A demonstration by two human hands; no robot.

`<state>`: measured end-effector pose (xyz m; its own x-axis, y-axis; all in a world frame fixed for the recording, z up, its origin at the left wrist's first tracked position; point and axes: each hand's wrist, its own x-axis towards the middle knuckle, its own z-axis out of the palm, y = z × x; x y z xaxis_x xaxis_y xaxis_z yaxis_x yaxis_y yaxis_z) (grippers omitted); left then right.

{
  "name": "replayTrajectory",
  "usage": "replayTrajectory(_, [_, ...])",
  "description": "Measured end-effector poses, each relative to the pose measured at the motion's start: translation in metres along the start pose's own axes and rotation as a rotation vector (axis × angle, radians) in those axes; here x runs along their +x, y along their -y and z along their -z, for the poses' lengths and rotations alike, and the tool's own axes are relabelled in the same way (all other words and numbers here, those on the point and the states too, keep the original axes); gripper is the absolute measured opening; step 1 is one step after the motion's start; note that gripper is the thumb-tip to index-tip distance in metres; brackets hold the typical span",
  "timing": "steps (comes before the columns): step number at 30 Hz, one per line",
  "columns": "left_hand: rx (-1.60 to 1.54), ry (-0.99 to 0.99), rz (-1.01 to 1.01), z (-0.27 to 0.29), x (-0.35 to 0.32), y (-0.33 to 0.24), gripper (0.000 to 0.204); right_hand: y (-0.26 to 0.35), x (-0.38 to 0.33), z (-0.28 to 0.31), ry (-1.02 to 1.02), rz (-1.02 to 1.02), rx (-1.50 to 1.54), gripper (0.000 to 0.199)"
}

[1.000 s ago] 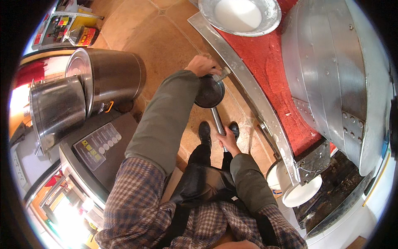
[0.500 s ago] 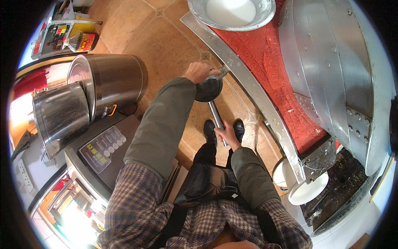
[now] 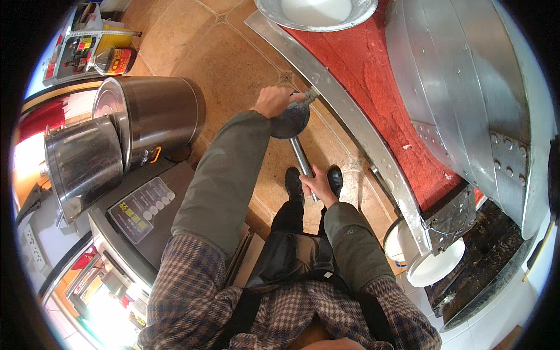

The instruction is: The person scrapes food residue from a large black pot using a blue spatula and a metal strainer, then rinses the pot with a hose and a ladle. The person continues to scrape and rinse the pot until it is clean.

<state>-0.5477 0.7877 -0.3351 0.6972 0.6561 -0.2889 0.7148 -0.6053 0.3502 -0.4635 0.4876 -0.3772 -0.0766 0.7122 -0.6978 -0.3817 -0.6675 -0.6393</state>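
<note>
You held the dark round pan over the tiled floor, just left of the metal edge of the red counter. Your right hand, left of the counter's near half, had its fingers wrapped round the pan's silver handle. Your left hand was at the pan's far rim, near the counter's edge, its fingers closed on a small greyish thing, too unclear to name. On the counter's far part sat a metal bowl of white stuff, and along the counter's right side rose a riveted metal casing. Well left of the counter stood a big steel pot and a smaller pot.
</note>
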Motion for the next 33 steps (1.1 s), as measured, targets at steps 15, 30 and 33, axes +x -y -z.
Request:
replayTrajectory(15, [-0.040, -0.074, -0.013, 0.004, -0.005, -0.009, 0.054, 0.005, 0.000, 0.001, -0.035, -0.011, -0.055, 0.020])
replayTrajectory(30, [-0.433, -0.672, 0.413, -0.064, -0.174, -0.060, 0.022, 0.012, -0.003, 0.005, -0.066, -0.016, -0.079, 0.034])
replayTrajectory(33, [-0.516, -0.415, 0.534, -0.105, -0.229, -0.090, 0.025, 0.013, -0.002, 0.002, -0.055, -0.006, -0.055, 0.039])
